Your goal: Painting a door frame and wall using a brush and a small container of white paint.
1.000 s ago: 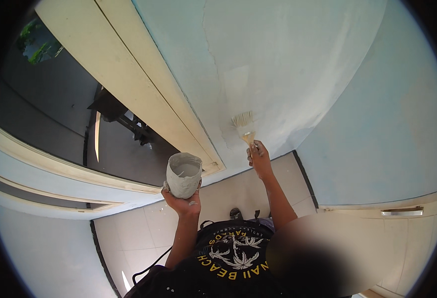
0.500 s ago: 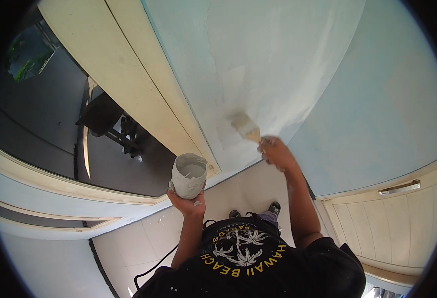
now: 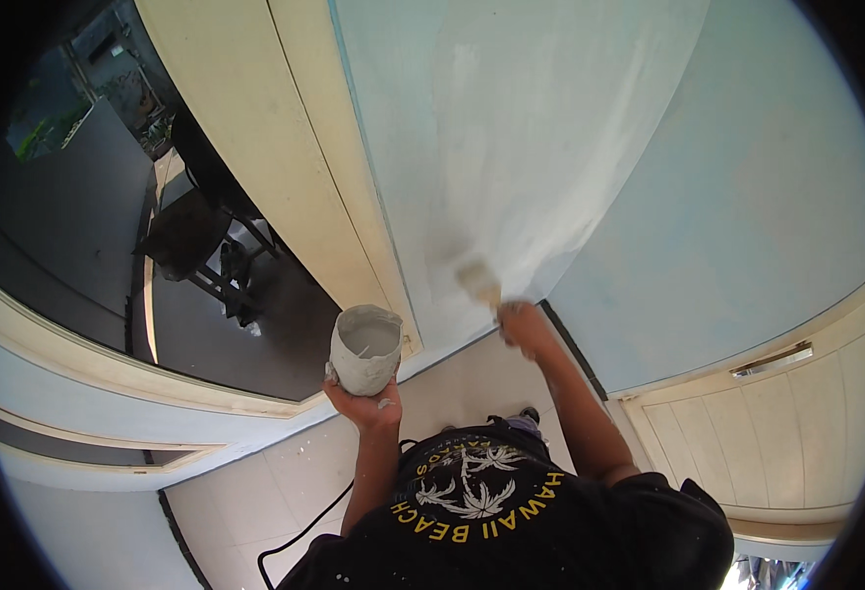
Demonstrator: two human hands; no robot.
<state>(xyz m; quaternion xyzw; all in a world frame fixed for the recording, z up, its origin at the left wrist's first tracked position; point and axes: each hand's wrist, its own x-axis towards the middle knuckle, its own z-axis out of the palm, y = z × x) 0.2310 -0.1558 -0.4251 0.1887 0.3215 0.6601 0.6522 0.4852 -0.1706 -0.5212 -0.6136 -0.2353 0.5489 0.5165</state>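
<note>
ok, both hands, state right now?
Left hand: holding the grey container from below.
Right hand: closed on the handle of the brush.

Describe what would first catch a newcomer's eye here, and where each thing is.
The grey-coated container, held in the left hand near the middle, stands out first, with grey mixture inside. To its right, the right hand grips a brush near the pale wall. At left, dark furniture shows beyond the cream frame.
</note>
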